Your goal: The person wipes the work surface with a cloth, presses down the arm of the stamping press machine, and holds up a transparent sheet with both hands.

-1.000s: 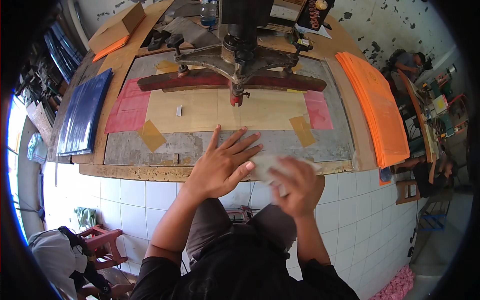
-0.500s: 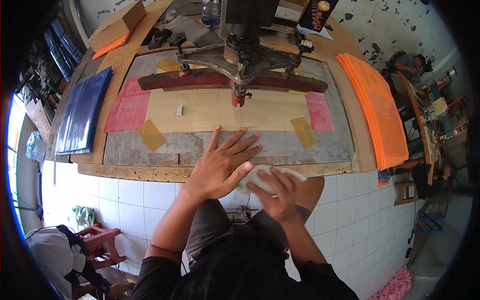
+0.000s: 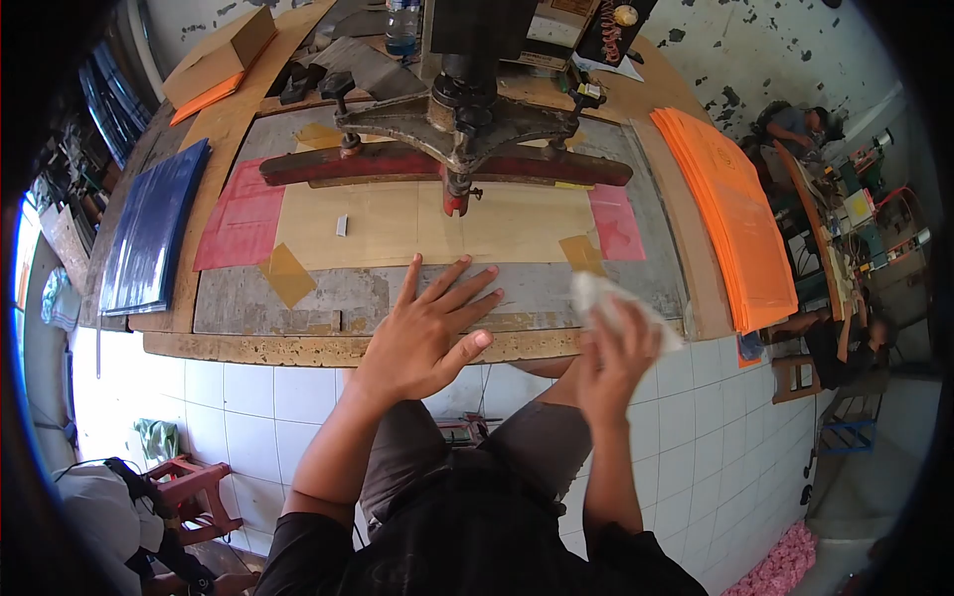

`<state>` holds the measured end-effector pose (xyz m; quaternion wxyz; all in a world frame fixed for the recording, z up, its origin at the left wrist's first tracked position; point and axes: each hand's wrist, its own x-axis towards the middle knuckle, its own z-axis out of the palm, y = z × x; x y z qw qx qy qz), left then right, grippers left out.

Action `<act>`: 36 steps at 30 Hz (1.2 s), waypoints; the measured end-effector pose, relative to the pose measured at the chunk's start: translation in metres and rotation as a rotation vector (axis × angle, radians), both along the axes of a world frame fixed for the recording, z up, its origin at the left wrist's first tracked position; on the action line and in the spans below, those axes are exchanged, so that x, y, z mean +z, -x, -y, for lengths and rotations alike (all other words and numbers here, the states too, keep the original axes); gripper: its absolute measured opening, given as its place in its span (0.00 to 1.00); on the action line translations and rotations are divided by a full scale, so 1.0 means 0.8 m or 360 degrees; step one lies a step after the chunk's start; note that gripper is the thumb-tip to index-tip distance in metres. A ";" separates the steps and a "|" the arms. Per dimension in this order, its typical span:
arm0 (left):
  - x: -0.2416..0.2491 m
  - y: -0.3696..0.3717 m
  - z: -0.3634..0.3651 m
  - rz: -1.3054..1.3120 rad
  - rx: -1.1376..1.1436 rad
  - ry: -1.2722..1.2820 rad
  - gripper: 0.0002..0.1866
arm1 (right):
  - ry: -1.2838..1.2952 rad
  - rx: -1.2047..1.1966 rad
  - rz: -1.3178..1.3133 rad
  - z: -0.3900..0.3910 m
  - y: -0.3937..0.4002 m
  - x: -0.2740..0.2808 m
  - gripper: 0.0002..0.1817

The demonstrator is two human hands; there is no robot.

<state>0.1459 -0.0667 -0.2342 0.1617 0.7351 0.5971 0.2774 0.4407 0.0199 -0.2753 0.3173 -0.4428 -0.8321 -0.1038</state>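
My left hand [image 3: 422, 333] lies with fingers spread on the grey worktop [image 3: 373, 288], its fingertips at the lower edge of a long pale yellow sheet [image 3: 388, 219]. My right hand [image 3: 618, 348] grips a white cloth [image 3: 596, 295], somewhat blurred, over the front edge at the right. Pink pieces [image 3: 241, 219] border the sheet at both ends, and yellow-brown tape [image 3: 288, 275] crosses its lower corners. A small whitish piece [image 3: 342, 225] rests on the sheet. Above it hangs a red metal bar [image 3: 397, 164] on a dark press frame.
Blue plastic folders [image 3: 154, 233] lie at the left and an orange stack [image 3: 730, 219] at the right. A cardboard box [image 3: 219, 58] and a bottle [image 3: 401, 28] stand farther back. Other people are at the far right and lower left, near a red stool [image 3: 194, 487].
My right hand has moved right and slightly up with the cloth, away from my left hand. My left hand stays spread at the sheet's edge. The view has shifted slightly.
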 end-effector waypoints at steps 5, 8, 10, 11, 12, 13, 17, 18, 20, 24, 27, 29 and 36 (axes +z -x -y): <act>0.000 -0.001 0.000 -0.0024 0.0002 -0.0073 0.37 | 0.0272 0.0454 -0.0041 0.021 0.038 0.029 0.17; -0.001 0.000 0.001 -0.0051 -0.0006 -0.0050 0.37 | 0.0328 0.0481 -0.0132 -0.025 0.000 0.032 0.16; -0.001 0.000 0.000 -0.0064 -0.0004 -0.0060 0.37 | 0.0313 0.0213 -0.0214 -0.075 -0.040 0.023 0.16; -0.001 -0.001 0.000 -0.0067 -0.0007 -0.0065 0.37 | 0.0303 0.0074 -0.0252 -0.087 -0.052 0.021 0.16; -0.001 -0.002 0.000 -0.0076 -0.0013 -0.0069 0.37 | 0.0282 0.0012 -0.0193 -0.087 -0.055 0.021 0.16; -0.002 -0.002 0.000 -0.0085 -0.0010 -0.0077 0.37 | 0.0255 -0.0042 -0.0135 -0.088 -0.055 0.022 0.17; -0.001 -0.002 0.001 -0.0080 -0.0004 -0.0081 0.37 | 0.0384 0.0399 0.0058 -0.023 0.007 0.034 0.22; 0.000 -0.002 0.000 -0.0076 -0.0012 -0.0057 0.38 | 0.0469 0.0550 0.0126 0.000 0.025 0.043 0.23; 0.001 0.001 -0.001 -0.0079 -0.0036 -0.0008 0.39 | 0.0475 0.0751 0.0122 0.016 0.047 0.052 0.24; -0.003 -0.001 0.002 -0.0162 -0.0008 -0.0110 0.38 | 0.0483 0.0749 -0.0007 -0.030 0.027 0.048 0.23; -0.005 -0.005 0.003 -0.0230 -0.0004 -0.0183 0.39 | 0.0461 0.0440 -0.0108 -0.097 -0.012 0.039 0.18; -0.005 -0.006 0.005 -0.0308 -0.0008 -0.0227 0.40 | 0.0500 0.0291 -0.0168 -0.142 -0.048 0.035 0.16; -0.016 -0.029 0.031 -0.0385 0.0059 -0.0386 0.44 | 0.0194 0.0198 0.0027 -0.087 -0.079 0.067 0.29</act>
